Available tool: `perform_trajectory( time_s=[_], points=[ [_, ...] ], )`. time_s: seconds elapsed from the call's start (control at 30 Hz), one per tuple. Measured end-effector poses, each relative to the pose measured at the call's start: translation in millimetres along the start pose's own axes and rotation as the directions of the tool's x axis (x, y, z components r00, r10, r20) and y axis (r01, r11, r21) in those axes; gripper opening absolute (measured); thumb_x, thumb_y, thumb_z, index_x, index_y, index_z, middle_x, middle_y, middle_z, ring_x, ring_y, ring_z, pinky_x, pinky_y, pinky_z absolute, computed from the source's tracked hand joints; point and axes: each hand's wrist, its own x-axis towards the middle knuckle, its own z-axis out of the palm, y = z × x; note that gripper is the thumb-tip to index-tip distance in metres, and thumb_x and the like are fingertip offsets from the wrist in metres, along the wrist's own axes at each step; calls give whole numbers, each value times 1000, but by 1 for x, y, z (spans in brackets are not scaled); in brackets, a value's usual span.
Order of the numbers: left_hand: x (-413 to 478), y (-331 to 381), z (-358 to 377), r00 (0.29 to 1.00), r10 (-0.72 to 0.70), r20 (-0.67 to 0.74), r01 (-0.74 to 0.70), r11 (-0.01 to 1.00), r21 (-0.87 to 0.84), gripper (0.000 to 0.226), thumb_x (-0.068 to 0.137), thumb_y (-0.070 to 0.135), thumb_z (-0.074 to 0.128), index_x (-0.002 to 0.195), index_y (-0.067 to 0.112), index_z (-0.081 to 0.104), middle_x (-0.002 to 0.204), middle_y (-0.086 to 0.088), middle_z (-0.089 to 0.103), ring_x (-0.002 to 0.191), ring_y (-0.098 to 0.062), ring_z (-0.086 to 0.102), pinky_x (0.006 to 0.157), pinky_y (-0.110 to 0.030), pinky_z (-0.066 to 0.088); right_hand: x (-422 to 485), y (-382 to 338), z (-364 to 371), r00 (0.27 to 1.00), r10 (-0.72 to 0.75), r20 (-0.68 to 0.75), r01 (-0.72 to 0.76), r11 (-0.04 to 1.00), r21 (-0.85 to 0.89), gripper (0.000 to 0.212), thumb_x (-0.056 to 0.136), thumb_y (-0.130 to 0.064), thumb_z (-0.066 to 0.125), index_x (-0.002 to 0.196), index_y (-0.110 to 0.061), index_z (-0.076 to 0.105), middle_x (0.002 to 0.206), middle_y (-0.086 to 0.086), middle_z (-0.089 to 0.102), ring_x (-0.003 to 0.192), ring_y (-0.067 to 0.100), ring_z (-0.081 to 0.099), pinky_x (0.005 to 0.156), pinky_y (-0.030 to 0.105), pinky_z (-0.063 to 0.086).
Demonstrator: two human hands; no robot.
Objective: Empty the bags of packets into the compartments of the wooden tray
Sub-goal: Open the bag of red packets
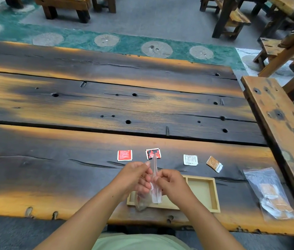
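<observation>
A clear plastic bag (154, 188) hangs upright between my hands, above the left part of the wooden tray (203, 191). My left hand (137, 177) pinches the bag from the left and my right hand (172, 184) pinches it from the right. What the bag holds is unclear through the plastic. The tray's right compartment shows bare wood; my hands hide its left part. A second clear bag (270, 193) with orange and white packets lies flat at the right of the tray.
Several single packets lie in a row beyond the tray: a red one (124, 155), a red-and-black one (153, 153), a white one (190, 159) and an orange one (214, 164). A wooden bench (279, 127) runs along the table's right side.
</observation>
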Motion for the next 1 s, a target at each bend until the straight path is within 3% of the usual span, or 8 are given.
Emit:
perform_trajectory(
  time_s=[0.13,0.27,0.37,0.53,0.7,0.83,0.93,1.0],
  points=[
    [-1,-2,3,1000,8,-17,-6,995,100,21,99,22,54,89,6,63,69,-9,67,55,-18,61,57,-31,54,-1,2,-3,992,74,102,-77,997,31,21,99,-6,52,88,2,68,76,11,70,68,20,70,68,36,59],
    [0,-7,5,1000,19,-21,-16,991,133,18,96,20,59,85,7,61,73,-11,66,59,-17,61,63,-35,56,-3,-2,-5,992,53,117,-48,998,-44,28,98,-6,55,72,-14,63,59,-6,65,56,11,63,59,29,56],
    [-1,-8,4,1000,18,-3,-18,994,104,19,95,23,61,85,6,62,71,-11,66,62,-19,62,68,-39,58,-4,-2,-4,995,20,102,-5,989,-145,31,96,-10,58,67,-19,58,51,-10,61,51,5,57,57,27,52],
    [-2,-14,1,999,41,7,-42,993,112,15,91,20,67,85,7,64,76,-15,68,65,-21,64,66,-37,59,-5,-5,0,996,-36,81,63,930,-362,29,90,-22,61,62,-24,54,58,-4,59,53,9,52,58,28,45],
    [-3,-16,1,998,66,-24,-63,993,101,12,91,13,67,86,3,64,71,-15,67,59,-20,63,62,-36,59,-8,-10,4,993,-77,88,110,867,-487,23,88,-26,59,66,-23,55,69,5,70,56,7,53,58,28,42],
    [-2,-17,2,996,88,-31,-84,990,111,13,91,14,66,83,4,68,74,-18,68,65,-26,64,70,-44,58,-8,-15,-1,988,-22,155,78,927,-367,25,95,-22,56,70,-18,59,61,-2,63,53,8,57,60,28,50],
    [-3,-14,1,995,93,-28,-89,989,116,15,93,15,64,81,6,68,70,-15,67,62,-22,63,63,-36,57,-6,-14,-7,970,23,240,31,976,-217,24,99,-15,51,84,-2,64,72,7,69,59,14,65,66,33,58],
    [-4,-12,1,995,93,-29,-88,989,122,15,93,13,63,82,5,69,68,-12,66,60,-20,63,60,-34,57,-8,-14,-8,970,34,243,15,980,-197,20,98,-11,52,82,-5,63,73,9,69,61,15,66,65,31,58]
  ],
)
